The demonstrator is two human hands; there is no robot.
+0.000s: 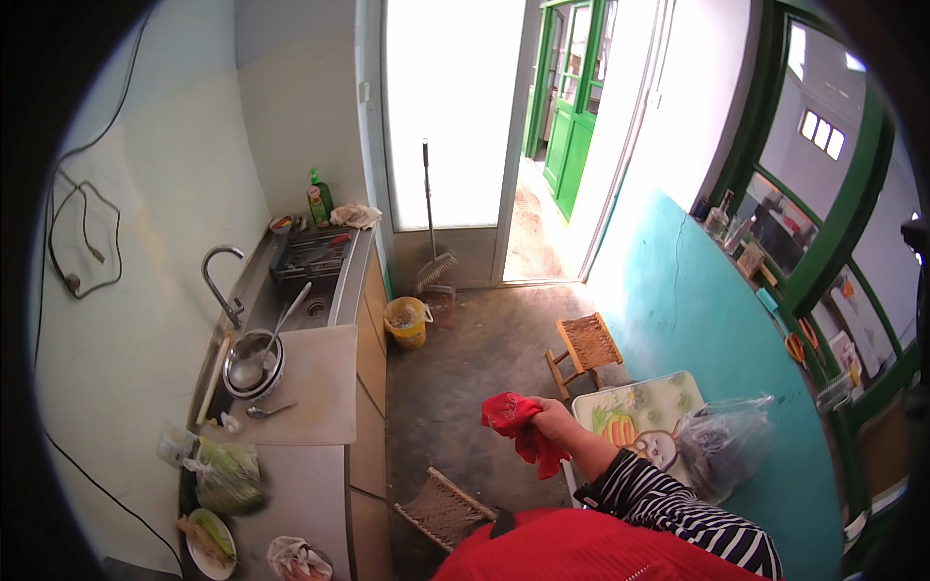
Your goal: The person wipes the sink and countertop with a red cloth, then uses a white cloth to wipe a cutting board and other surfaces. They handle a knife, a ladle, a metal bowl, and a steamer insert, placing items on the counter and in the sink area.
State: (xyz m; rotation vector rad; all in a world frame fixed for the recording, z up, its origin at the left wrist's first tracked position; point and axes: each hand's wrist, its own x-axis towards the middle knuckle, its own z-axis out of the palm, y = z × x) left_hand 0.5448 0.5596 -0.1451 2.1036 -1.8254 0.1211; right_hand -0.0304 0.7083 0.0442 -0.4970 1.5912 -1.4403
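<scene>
My right hand (552, 421), at the end of an outstretched arm in a black-and-white striped sleeve, grips a bunched red cloth (512, 421) bearing pale markings. The cloth hangs over the concrete floor, left of a small table with a cartoon-printed top (610, 410). At the bottom edge, only part of my left hand (309, 572) shows, against a crumpled whitish rag (294, 555) on the counter (298, 494). Near that rag sits an oval plate (225, 541) with green vegetable pieces. A plastic bag of green vegetables (229, 476) lies just beyond it.
Nested bowls with a ladle (251, 367) and a spoon (269, 411) rest by the cutting board (320, 370), before the sink (316, 309). On the floor are woven stools (592, 341) (443, 508), a yellow bucket (407, 323) and a broom (436, 272). A plastic bag (723, 447) occupies the small table.
</scene>
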